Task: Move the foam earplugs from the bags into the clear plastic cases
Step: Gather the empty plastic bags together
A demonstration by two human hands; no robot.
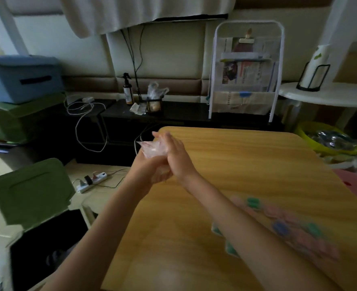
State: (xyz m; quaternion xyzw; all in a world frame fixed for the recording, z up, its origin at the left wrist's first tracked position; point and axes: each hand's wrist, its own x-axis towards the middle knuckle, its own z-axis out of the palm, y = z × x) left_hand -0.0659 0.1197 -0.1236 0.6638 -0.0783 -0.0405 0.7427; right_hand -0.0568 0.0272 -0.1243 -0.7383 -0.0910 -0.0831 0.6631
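Both hands meet over the far left corner of the wooden table (246, 164) with a small clear plastic bag (150, 149) pressed between them: the left hand (155, 172) cups it from below, fingers curled round it, while the right hand (176, 156) lies flat on top with fingers straight. Blurred cases of coloured earplugs (288, 225) lie on the table well behind the fingers, beside the right forearm. The bag looks emptied and is probably being crumpled; next would be dropping it in the open green-lidded bin (45, 234) below left.

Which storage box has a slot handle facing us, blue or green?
The blue box, stacked on the green box at far left. A dark slot shows on its front; the green one's front shows none.
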